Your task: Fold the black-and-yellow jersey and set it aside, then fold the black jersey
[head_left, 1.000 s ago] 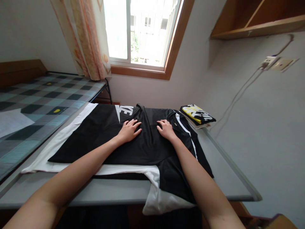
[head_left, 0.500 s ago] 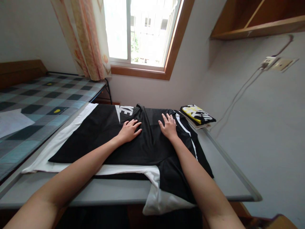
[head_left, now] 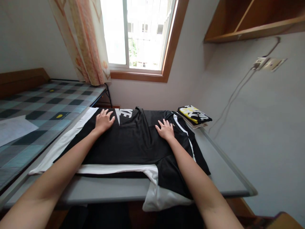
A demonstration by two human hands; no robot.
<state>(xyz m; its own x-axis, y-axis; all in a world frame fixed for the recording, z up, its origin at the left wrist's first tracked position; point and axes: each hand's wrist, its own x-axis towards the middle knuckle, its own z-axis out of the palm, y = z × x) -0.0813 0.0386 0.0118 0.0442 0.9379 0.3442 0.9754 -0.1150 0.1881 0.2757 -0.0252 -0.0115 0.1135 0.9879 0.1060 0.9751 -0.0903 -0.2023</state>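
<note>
A black T-shirt (head_left: 121,143) with white lettering lies spread sideways, its collar side to the right. Beneath it a white garment (head_left: 111,169) shows along the left and near edges, with part of it hanging over the table's front edge. My left hand (head_left: 104,121) rests flat on the black cloth, left of the lettering, fingers spread. Near the collar, my right hand (head_left: 166,129) lies open on the shirt with its fingers apart. Several creases run through the cloth between the hands.
The grey table (head_left: 114,189) carries folded clothes (head_left: 194,115) at the back right. To the left stands a bed with a checked mattress (head_left: 71,98), papers (head_left: 16,128) on it. A wooden shelf (head_left: 257,30) and a socket with cables (head_left: 260,63) are on the right wall.
My left hand has slid left across the shirt, from below the lettering to its left side. My right hand stays near the collar. The view has shifted slightly.
</note>
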